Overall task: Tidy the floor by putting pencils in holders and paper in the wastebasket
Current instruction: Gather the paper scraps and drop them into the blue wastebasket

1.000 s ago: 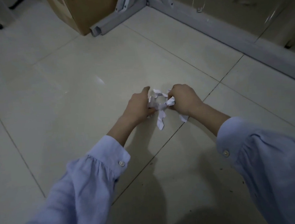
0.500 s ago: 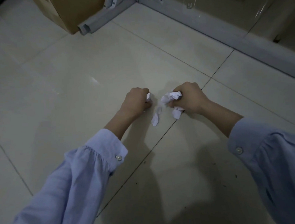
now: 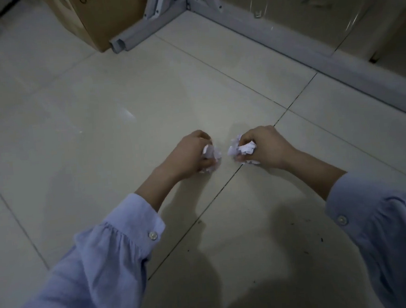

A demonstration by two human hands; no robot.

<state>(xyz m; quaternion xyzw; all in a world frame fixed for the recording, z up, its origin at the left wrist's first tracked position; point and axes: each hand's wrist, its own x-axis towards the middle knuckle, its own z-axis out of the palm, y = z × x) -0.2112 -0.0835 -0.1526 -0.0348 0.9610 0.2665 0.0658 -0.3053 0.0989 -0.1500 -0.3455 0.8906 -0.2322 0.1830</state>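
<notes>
Both my hands are down at the pale tiled floor, a short gap between them. My left hand [image 3: 187, 155] grips a crumpled wad of white paper [image 3: 211, 154], its fingers curled round it. My right hand [image 3: 267, 147] grips a second crumpled wad of white paper [image 3: 244, 148], part of which sticks out toward the left. Both wads are partly hidden inside the fists. No pencils, holders or wastebasket are in view.
A cardboard box [image 3: 104, 18] stands at the back, beside a grey metal frame foot [image 3: 139, 35]. A long grey metal bar [image 3: 310, 50] runs along the floor from the back to the right edge. Small dark specks lie on the tile near me.
The hands held one bunch of paper together, then pulled apart. Each hand now holds its own wad, and the loose strip that hung between them is gathered in.
</notes>
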